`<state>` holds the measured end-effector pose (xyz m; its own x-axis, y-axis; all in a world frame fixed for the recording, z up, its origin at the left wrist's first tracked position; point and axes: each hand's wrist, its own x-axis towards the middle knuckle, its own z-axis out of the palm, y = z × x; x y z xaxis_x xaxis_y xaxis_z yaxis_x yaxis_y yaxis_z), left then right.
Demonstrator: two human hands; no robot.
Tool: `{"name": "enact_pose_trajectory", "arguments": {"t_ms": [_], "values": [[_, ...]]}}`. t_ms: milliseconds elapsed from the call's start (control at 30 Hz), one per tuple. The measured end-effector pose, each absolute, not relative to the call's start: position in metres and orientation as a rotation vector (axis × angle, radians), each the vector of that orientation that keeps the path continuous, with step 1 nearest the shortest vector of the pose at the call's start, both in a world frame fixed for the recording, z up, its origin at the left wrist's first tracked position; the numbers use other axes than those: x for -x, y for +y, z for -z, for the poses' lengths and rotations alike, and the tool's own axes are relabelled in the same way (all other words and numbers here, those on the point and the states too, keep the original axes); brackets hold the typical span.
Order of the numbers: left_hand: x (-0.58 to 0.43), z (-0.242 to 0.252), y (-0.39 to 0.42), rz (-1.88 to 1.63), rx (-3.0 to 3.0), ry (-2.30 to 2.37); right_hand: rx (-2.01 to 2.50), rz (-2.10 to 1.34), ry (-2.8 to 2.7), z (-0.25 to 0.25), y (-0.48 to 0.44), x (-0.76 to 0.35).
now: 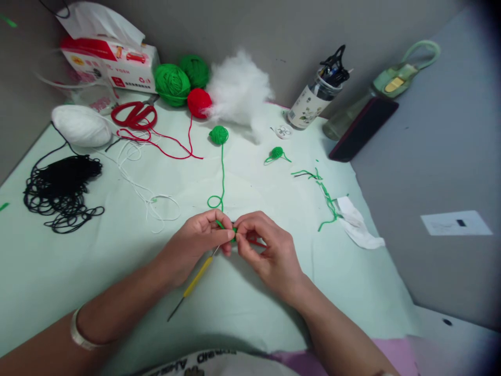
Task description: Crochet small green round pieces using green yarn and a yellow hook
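My left hand pinches a small piece of green crochet between thumb and fingers. From the other side my right hand closes thumb and forefinger on the same piece, which the fingers mostly hide. A thin red item shows under the right fingers; its kind is unclear. Green yarn runs from the piece, through a loose loop, up to a small green ball. Below the left hand, a crochet hook with a yellow handle lies slanted on the table.
Red-handled scissors, a white yarn ball and a black yarn heap lie left. Behind are green balls, a red ball and white stuffing. Rightward are a small green crochet ball, yarn scraps and a phone.
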<state>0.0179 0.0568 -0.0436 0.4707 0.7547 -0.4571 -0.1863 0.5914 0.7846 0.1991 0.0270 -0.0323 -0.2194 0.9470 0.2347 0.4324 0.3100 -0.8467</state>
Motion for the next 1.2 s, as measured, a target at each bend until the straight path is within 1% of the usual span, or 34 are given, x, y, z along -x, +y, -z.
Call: {"name": "enact_pose_trajectory", "arguments": {"t_ms": [200,467,800,1200], "values": [[-0.0213,0.0426,0.0546,-0.671,-0.713,0.943,1.25,-0.743,-1.854,0.0303,0.027,-0.198],[-0.0186,0.0408,0.0558,-0.651,-0.62,0.904,1.243,-0.732,-1.866,0.0313,0.0282,-0.2012],[-0.0211,0.0433,0.0542,-0.639,-0.704,0.879,1.207,-0.695,-1.929,0.0314,0.0283,-0.204],[-0.0197,0.0365,0.0525,-0.637,-0.931,1.098,1.178,-0.509,-2.059,0.0303,0.0282,-0.2035]]}}
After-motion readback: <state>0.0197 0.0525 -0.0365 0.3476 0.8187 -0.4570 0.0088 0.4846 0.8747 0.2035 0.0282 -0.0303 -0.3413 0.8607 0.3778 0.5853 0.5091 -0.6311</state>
